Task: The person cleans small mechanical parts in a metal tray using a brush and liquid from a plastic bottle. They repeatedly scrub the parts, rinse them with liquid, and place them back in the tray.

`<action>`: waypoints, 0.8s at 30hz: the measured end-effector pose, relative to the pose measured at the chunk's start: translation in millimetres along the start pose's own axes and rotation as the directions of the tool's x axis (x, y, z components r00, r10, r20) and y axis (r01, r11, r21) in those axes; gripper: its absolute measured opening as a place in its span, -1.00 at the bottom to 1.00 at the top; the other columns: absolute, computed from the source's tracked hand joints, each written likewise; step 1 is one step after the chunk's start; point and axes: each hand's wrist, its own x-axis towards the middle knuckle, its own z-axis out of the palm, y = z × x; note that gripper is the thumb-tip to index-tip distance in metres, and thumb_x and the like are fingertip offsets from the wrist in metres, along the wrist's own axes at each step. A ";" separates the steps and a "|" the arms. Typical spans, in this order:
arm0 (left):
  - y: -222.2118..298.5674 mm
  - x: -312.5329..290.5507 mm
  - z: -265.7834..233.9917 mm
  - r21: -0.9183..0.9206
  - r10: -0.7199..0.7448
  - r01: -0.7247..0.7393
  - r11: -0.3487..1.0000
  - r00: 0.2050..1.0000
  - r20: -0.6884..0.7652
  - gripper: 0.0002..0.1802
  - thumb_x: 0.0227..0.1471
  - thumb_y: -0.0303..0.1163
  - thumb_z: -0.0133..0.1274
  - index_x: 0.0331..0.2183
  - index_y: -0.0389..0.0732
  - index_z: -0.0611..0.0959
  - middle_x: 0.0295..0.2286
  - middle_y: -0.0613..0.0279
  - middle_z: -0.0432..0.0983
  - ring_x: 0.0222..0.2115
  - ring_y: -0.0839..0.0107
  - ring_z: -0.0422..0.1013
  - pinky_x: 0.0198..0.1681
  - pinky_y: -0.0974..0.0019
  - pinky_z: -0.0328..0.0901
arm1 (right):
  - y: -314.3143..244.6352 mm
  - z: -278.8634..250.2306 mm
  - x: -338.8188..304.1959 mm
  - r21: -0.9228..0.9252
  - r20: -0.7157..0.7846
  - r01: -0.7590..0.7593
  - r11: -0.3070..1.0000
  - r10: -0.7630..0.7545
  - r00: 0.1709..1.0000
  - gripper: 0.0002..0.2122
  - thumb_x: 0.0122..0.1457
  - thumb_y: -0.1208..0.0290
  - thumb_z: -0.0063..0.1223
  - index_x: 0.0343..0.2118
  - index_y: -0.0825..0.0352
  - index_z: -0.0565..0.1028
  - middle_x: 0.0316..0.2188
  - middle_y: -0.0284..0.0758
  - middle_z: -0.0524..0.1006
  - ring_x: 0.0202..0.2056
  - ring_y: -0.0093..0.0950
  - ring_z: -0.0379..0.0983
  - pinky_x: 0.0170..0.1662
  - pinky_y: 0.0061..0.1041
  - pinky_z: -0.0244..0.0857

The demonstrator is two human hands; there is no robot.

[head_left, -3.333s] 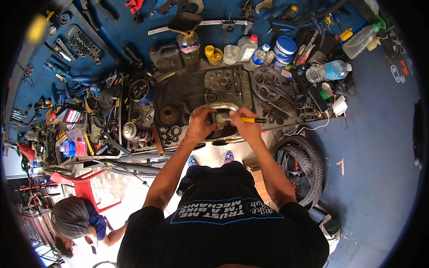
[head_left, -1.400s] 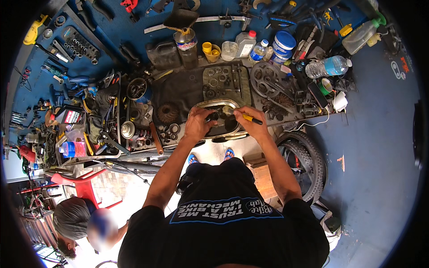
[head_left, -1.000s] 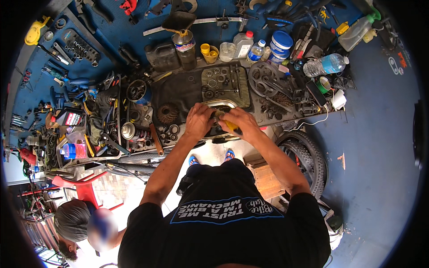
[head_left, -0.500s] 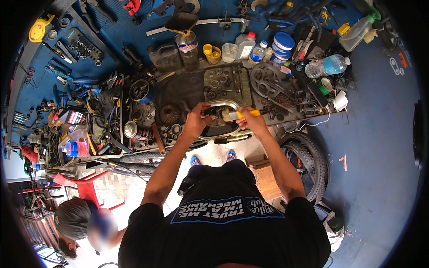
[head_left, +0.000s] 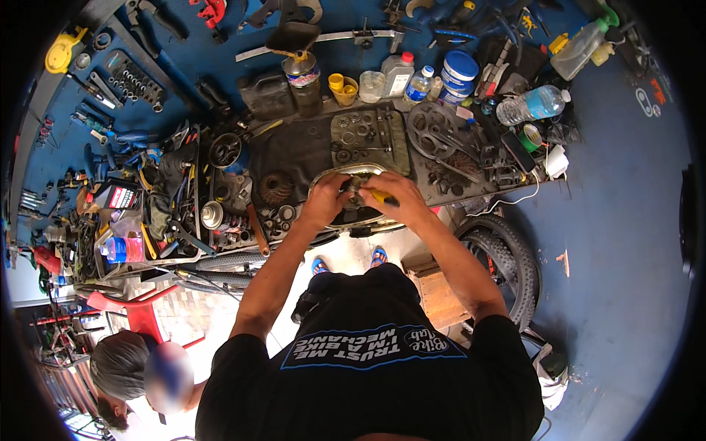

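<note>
Bending over the surface [head_left: 443, 197], we have both hands close together above the oval metal tray [head_left: 360, 167], which sits at the near edge. Our left hand [head_left: 324, 200] is curled at the tray's left side, thumb and fingers closed on a small dark part [head_left: 355, 182] that they mostly hide. Our right hand [head_left: 397, 197] is clamped round the yellow handle of a brush [head_left: 384, 198], its head in toward the part; we cannot tell whether the bristles touch it. Just behind the tray we see a dark mat [head_left: 294, 147], and on its right half a greenish cloth [head_left: 382, 131] with rings and small metal pieces laid out. To the left stands a stack of gears [head_left: 276, 187], with a brown handle [head_left: 257, 229] lying nearer to us. To the right are a large toothed wheel [head_left: 430, 128] and a phone [head_left: 518, 152]. Along the back we have yellow cups [head_left: 343, 88], a grey bottle [head_left: 399, 76] with a red cap and a blue-lidded tub [head_left: 461, 70].
</note>
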 end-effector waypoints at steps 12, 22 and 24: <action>-8.9 -4.5 -7.0 -0.360 -0.413 0.388 0.849 0.911 0.006 -0.49 0.09 -0.45 0.40 0.05 -0.26 0.58 -0.25 0.06 0.67 -0.25 0.29 0.59 -0.17 0.26 0.47 | 24.7 14.7 -34.1 -0.061 -0.013 -0.384 0.921 0.384 0.923 -0.71 0.22 0.03 0.23 -0.29 0.17 0.67 -0.37 -0.25 0.70 -0.25 -0.14 0.65 -0.13 -0.18 0.47; -13.5 -0.6 1.7 -0.766 -0.516 0.543 0.344 0.791 0.329 -0.46 0.06 -0.45 0.46 0.07 -0.22 0.63 -0.28 0.35 0.54 -0.25 0.53 0.50 -0.24 0.35 0.49 | 19.9 9.5 -40.7 -0.255 -0.007 -0.260 0.931 0.268 0.963 -0.75 0.21 0.09 0.28 -0.24 0.17 0.67 -0.32 -0.27 0.70 -0.13 -0.14 0.61 -0.08 -0.14 0.49; -9.2 3.7 -8.1 -0.659 -0.545 0.670 0.341 0.712 0.443 -0.43 0.04 -0.48 0.46 0.08 -0.25 0.61 -0.27 0.35 0.50 -0.21 0.52 0.51 -0.23 0.37 0.53 | 18.6 7.9 -43.6 -0.215 -0.029 -0.274 0.937 0.275 0.961 -0.76 0.19 0.11 0.30 -0.24 0.16 0.67 -0.33 -0.27 0.70 -0.14 -0.15 0.61 -0.09 -0.14 0.49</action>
